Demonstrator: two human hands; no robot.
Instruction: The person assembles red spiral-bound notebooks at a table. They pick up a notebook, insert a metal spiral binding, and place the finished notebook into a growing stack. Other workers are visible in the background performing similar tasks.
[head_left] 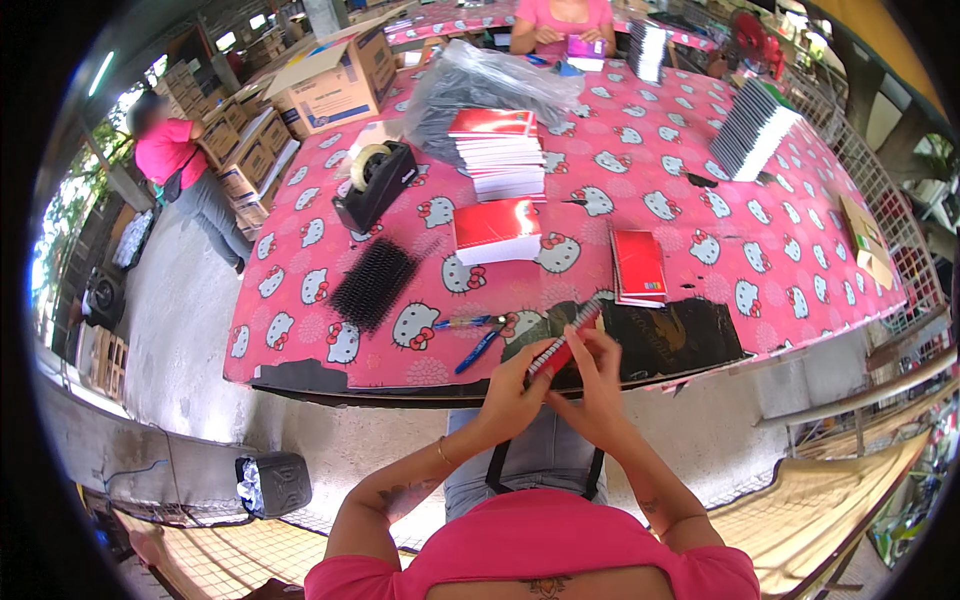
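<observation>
Both my hands hold a small red spiral-bound notebook (566, 338) edge-on over the table's near edge. My left hand (512, 392) grips it from below, and my right hand (597, 385) pinches its spine side with the fingers on the wire coil. On the pink cartoon-cat tablecloth (700, 215) just beyond lie a thin red notebook (638, 266), a short stack of red notebooks (496, 230) and a taller stack (500, 152). A black bundle of spiral combs (373, 283) lies to the left.
Blue pliers or pens (478, 335) lie by my left hand. A black tape dispenser (375, 183), a plastic bag (480, 85), a cardboard box (335, 80) and fanned book stacks (755, 130) stand farther back. A person in pink sits opposite; another stands at left by boxes.
</observation>
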